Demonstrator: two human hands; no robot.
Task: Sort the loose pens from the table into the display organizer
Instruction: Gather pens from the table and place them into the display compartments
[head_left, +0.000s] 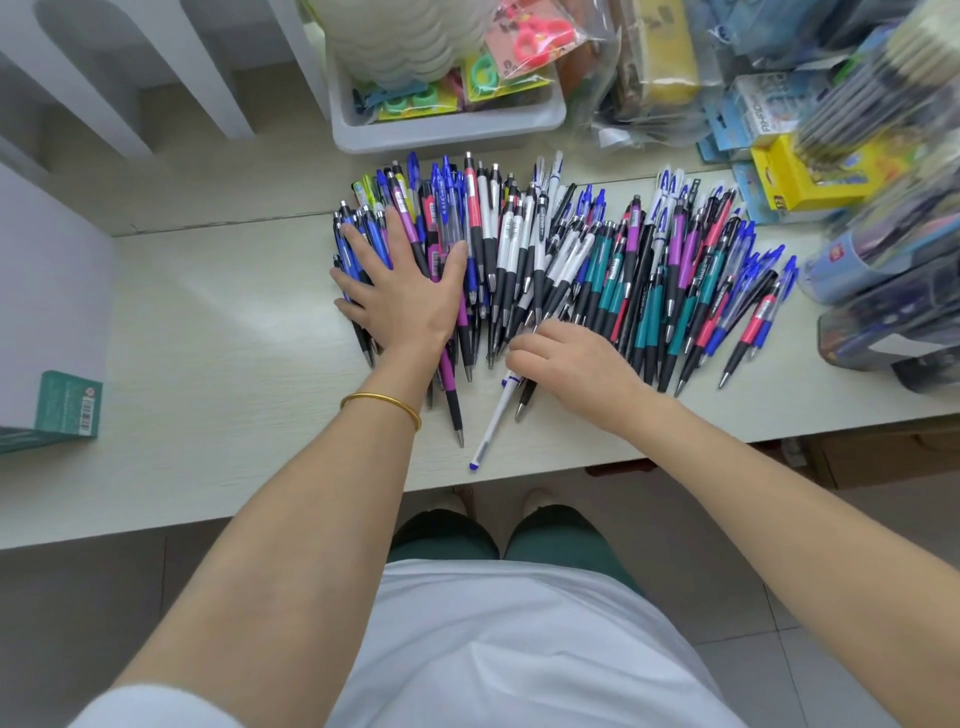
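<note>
Two bare forearms reach over the near edge of the pale table (208, 338), a gold bangle (382, 401) on the left wrist. Nearest lies a white pen (493, 421), slanted, its blue end pointing near-left and its other end hidden under the right hand (571, 364). That hand's fingers curl down over the near ends of the pens; whether they grip one cannot be told. The left hand (405, 291) lies flat, fingers spread and straight, pressing on the left part of the pile of pens (649, 270). The pile fans across the table's middle, long axes running near to far, tips mostly toward the person. Beyond it stands a white tray (519, 122) of coloured packets.
</note>
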